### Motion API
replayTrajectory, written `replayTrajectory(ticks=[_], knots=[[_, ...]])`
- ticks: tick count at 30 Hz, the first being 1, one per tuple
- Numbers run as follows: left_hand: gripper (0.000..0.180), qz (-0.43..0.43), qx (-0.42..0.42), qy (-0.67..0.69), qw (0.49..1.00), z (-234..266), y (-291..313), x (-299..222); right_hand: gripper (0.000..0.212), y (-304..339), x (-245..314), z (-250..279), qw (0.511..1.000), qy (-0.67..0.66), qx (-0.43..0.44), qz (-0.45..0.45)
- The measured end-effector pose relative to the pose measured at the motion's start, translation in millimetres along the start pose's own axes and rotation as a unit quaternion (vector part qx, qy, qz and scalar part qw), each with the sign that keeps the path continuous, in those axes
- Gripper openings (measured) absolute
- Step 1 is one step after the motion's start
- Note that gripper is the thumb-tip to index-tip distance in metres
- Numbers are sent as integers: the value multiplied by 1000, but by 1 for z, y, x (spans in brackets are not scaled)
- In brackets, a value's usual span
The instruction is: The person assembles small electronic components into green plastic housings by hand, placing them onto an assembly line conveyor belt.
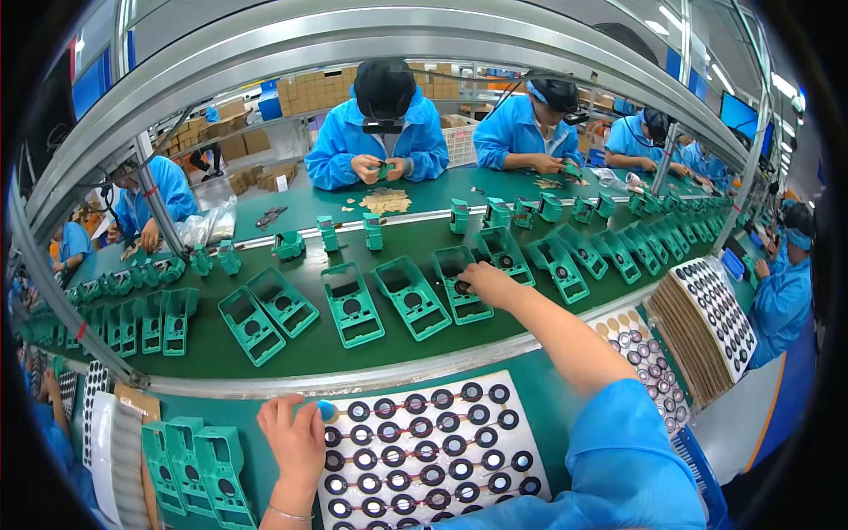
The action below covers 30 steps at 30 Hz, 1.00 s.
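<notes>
Under right hand: maybe black ring.

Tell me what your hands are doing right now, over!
Right hand out on the belt, fingers on a green plastic housing. Left hand resting at the sheet of black rings. Nothing blocking either hand.

Matt green plastic housings on a smooth green belt; glossy black rings on white sheet.
</notes>
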<state>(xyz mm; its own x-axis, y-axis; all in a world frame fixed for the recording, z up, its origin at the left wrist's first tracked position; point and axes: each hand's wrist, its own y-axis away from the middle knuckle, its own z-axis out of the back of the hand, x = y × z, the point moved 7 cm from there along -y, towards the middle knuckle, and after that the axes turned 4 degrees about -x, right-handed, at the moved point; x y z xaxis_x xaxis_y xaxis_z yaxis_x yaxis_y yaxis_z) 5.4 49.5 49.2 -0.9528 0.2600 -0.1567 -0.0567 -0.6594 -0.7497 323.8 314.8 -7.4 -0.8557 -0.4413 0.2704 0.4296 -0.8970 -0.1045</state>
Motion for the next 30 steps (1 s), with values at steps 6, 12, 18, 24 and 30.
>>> replayTrajectory(ticks=[6,12,18,24,30], knots=[[14,22,13,8,1000,9,15,-19,36,49,19,-2,964,207,-151,71],[13,5,-13,18,1000,7,19,-21,40,59,22,-4,959,205,-176,83],[14,-15,29,82,996,-4,18,-29,47,58,20,7,977,153,-145,-25],[7,-97,133,86,983,-37,20,-50,39,82,142,37,952,-116,-253,127],[10,-241,256,-58,934,-62,14,-74,32,132,217,41,953,-159,-166,200]])
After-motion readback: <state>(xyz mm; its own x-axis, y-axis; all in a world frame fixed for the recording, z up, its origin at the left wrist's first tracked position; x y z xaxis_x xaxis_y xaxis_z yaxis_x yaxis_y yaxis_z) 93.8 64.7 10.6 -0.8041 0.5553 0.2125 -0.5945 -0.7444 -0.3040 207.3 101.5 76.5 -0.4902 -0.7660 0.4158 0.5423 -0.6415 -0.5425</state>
